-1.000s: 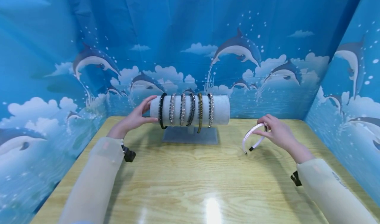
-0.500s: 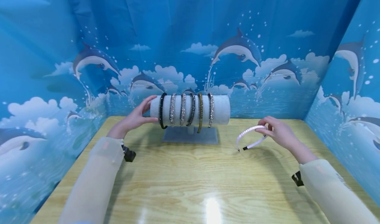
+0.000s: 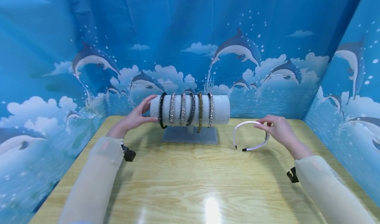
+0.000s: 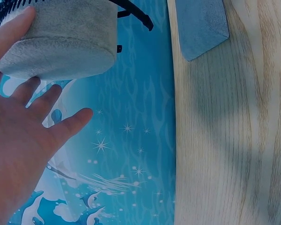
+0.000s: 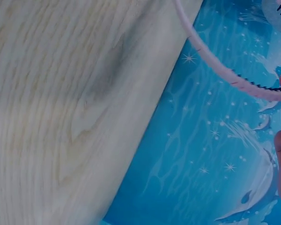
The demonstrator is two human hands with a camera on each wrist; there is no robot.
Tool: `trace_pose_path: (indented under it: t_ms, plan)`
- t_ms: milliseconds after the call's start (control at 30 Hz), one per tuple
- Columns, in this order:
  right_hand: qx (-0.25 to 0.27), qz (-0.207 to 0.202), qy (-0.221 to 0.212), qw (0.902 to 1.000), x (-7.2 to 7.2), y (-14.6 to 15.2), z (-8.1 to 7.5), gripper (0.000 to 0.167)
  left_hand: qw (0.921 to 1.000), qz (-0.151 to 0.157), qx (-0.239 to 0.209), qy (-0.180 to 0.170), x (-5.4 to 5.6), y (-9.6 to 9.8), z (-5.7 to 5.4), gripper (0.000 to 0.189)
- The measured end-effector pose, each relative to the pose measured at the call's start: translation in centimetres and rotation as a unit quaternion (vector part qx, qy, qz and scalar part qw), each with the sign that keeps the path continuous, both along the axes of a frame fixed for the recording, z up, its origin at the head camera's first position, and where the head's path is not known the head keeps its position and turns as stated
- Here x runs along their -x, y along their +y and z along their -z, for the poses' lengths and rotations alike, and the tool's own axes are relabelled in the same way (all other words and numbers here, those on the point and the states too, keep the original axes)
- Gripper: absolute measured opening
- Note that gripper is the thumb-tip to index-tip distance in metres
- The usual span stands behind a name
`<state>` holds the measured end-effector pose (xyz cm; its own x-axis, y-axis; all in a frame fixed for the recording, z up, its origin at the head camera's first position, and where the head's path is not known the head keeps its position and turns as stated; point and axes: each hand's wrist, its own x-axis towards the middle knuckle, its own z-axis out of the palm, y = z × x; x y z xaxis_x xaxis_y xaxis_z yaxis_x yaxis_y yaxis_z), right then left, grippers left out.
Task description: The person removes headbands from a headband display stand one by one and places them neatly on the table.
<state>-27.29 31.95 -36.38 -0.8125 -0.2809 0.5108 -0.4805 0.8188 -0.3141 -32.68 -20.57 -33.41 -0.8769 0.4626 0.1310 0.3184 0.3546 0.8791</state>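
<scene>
In the head view my left hand [image 3: 135, 118] touches the left end of a grey velvet headband display roll [image 3: 221, 109]. Its thumb lies on the front and its fingers reach to the top and end; they look straight and spread in the left wrist view. Several headbands hang around the roll: a black one [image 3: 161, 110], sparkly silvery ones, a dark one and a bronze one [image 3: 200, 113]. My right hand [image 3: 277, 128] pinches a pale pink toothed headband [image 3: 248, 122] between thumb and fingers, right of the stand, its ends pointing down-left.
The roll stands on a flat grey base [image 3: 190, 136] near the back of the wooden table [image 3: 184, 181]. A blue dolphin-print curtain [image 3: 190, 36] closes off the back and both sides.
My right hand has turned the pink headband, so its arc now shows wider and its ends lie further left. The left hand and the display roll have stayed put.
</scene>
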Motion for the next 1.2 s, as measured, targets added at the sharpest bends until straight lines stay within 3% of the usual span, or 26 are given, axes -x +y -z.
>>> trace_pose_path:
  t_ms: [367,667,1200]
  plan:
    - [0.019,0.041,-0.044,0.9980,3.1,-0.8,2.6,0.022,1.0000,-0.004,-0.002,0.005,0.1,0.0,0.1,0.088]
    - [-0.002,0.045,-0.128,0.9908,4.5,-1.3,4.2,0.025,0.9999,-0.005,0.002,0.010,0.0,0.1,0.1,0.088]
    - [-0.050,0.005,-0.210,0.9765,6.2,-1.3,7.0,0.021,1.0000,-0.006,-0.001,0.005,0.2,0.1,0.2,0.088]
